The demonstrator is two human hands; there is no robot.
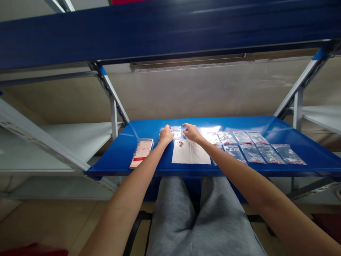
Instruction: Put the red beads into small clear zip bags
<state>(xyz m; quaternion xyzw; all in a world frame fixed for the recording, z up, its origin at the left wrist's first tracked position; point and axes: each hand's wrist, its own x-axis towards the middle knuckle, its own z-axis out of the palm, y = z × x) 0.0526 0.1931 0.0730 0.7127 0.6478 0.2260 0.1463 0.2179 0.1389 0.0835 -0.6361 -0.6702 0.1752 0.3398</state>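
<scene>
A clear zip bag [176, 131] lies near the back of the blue table, between my hands. My left hand [166, 134] is curled at its left edge, thumb over the plastic, the other fingers partly hidden. To the right of this bag is my right hand [191, 132], its thumb and index finger apart with nothing visible between them. Just in front, a white cloth [190, 153] is spread flat. Several small red pieces [181, 143] sit in a cluster on its upper left part; they are too small to name.
Filled zip bags [252, 153] with small red contents lie in two rows at the right, partly behind my right forearm. A phone [142, 153] showing a timer rests left of the cloth. A dark blue shelf beam [170, 32] crosses overhead; metal posts [113, 94] flank the table [114, 153].
</scene>
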